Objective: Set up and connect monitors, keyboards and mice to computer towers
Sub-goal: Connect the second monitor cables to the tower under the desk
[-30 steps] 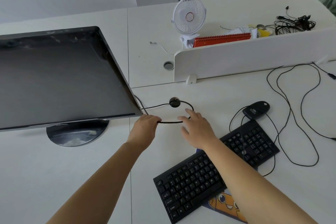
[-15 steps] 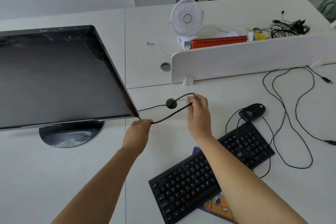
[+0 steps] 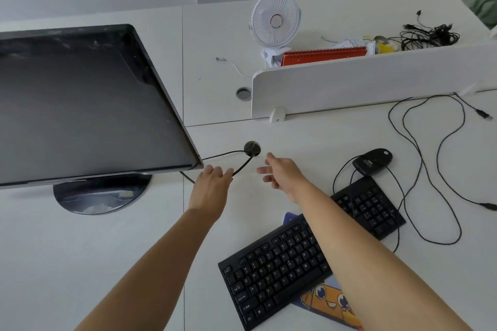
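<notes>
Just released by the right hand (image 3: 279, 174), now open beside the desk hole (image 3: 252, 148), and gripped by the left hand (image 3: 211, 183) off the monitor (image 3: 80, 105) near right corner: cable (image 3: 242, 167), loop pulled tight into the hole, likely bound for the tower.

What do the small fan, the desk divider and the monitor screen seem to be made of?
Small fan: likely white plastic, matte; thin moulded grille ribs. Desk divider: probably painted or laminated board, smooth white with rounded corner. Monitor screen: glass or plastic panel, semi-glossy; it shows faint reflections and dusty smears.
</notes>
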Tool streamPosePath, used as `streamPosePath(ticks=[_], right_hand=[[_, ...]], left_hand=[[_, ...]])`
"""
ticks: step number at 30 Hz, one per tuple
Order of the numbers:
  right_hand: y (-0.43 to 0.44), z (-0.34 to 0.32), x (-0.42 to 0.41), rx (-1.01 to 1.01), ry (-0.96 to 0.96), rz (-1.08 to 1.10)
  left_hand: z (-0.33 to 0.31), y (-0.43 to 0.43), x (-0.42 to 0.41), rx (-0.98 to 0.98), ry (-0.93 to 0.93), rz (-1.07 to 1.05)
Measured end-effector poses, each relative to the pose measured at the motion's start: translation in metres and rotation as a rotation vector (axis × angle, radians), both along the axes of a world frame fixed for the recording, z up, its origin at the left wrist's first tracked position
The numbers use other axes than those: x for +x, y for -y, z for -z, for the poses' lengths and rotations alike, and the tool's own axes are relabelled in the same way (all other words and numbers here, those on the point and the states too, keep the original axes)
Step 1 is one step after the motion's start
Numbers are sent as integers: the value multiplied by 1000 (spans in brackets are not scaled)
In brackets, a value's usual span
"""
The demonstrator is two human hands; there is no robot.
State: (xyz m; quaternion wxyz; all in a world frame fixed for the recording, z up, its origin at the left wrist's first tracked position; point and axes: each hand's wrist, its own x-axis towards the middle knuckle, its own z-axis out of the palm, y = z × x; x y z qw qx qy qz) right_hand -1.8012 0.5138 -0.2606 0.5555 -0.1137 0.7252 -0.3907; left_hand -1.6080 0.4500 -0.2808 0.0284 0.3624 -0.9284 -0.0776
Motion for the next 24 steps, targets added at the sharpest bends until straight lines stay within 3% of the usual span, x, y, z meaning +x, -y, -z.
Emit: streamPosePath(ticks=[5,9,12,14,16,20,22,23,24], right_hand=[[18,1,14,12,153,28],[29,11,22,36,60,12],[26,23,27,52,-311,-203],[21,24,30,9,-693,-472],[24,26,34,-97,-950,-706],[37,33,44,-170,-1111,-1062],[40,37,43,-156,-1181,-1140],[41,38,42,-165,-1218,-1144],[40,38,41,-197,-1245,-1129]], left_hand=[[-5,-8,13,278,-266,-110],[1,-4,45,378,-339,-438],[7,13,54,676,-443,-849],[5,19,48,921,-644,-1083],[7,30,42,1108,-897,-1218],[15,53,34,1361,-1122,-1273],[22,59,30,1286,-969,-1302],[23,60,30,1434,-1157,-1370],[21,63,28,1518,-1281,-1309]])
